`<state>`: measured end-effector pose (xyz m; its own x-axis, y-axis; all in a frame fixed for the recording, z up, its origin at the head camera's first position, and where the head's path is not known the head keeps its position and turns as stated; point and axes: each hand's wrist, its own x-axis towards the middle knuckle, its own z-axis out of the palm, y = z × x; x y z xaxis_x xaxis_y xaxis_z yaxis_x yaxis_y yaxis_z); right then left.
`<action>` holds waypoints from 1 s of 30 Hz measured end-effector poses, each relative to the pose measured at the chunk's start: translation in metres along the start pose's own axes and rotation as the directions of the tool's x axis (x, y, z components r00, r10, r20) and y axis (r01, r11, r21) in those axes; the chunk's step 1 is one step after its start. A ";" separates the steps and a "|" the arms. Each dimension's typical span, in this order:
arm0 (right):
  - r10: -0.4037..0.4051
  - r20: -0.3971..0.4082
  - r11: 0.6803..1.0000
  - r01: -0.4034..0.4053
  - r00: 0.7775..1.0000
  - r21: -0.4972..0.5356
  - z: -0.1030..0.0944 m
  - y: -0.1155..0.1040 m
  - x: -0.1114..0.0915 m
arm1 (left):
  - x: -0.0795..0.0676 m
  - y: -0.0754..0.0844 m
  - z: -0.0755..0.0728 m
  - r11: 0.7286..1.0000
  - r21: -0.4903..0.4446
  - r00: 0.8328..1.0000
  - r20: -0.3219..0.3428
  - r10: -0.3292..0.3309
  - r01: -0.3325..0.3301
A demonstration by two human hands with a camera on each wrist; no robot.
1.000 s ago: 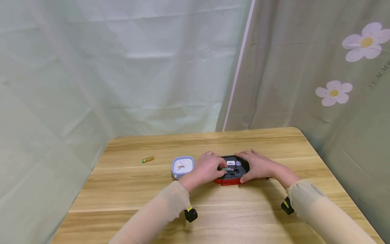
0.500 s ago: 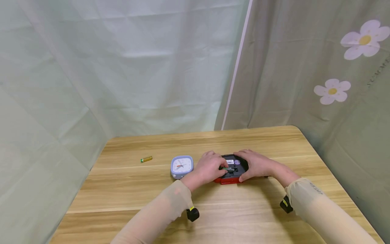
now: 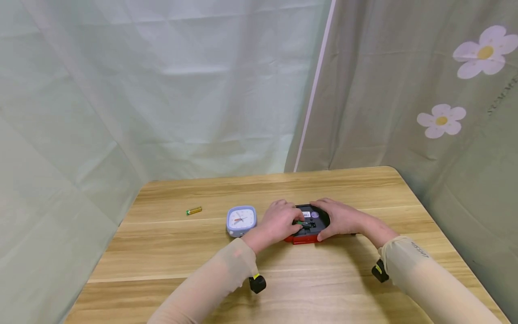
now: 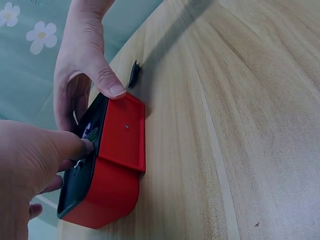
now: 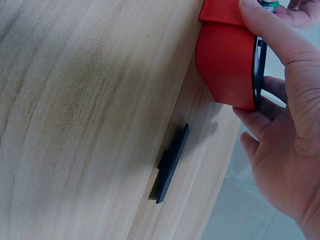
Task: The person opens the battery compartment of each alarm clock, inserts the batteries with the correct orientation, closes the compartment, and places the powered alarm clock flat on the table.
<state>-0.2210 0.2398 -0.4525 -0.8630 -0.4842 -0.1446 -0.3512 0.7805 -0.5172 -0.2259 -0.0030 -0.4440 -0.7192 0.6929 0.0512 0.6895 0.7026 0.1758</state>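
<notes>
A red device (image 3: 305,240) lies on the table with its black back facing up, bearing a white label and a round purple sticker. My left hand (image 3: 279,220) reaches over its left part, thumb and fingers pinching a green-ended battery (image 3: 305,224) at the slot in the back. In the left wrist view the fingers partly cover this battery (image 4: 92,134). My right hand (image 3: 341,217) grips the device's right side, thumb on the near red wall and fingers at the far edge. In the right wrist view the red wall (image 5: 227,67) shows beside that thumb.
A black cover piece (image 5: 172,165) lies on the table just right of the device. Left of the device stands a light-blue alarm clock (image 3: 241,220). A gold battery (image 3: 194,210) with a green end lies farther left. Curtains (image 3: 218,90) hang behind the table.
My left fingers have shifted slightly right over the slot, keeping their pinch on the battery. My right hand holds the device in the same place. The head view has moved slightly.
</notes>
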 end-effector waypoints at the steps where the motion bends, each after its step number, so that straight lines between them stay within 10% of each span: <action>1: 0.001 0.002 1.000 -0.001 1.000 0.004 0.000 0.000 0.000 | 0.000 0.000 0.000 1.000 -0.006 1.000 0.000 -0.001 0.001; 30: -0.009 0.005 1.000 0.008 1.000 0.025 0.000 0.002 0.001 | 0.002 -0.005 0.007 0.997 -0.061 0.999 -0.008 0.035 -0.036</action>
<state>-0.2225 0.2405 -0.4540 -0.8582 -0.4927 -0.1442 -0.3493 0.7662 -0.5394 -0.2303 -0.0043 -0.4521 -0.6950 0.7160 0.0652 0.7083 0.6662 0.2335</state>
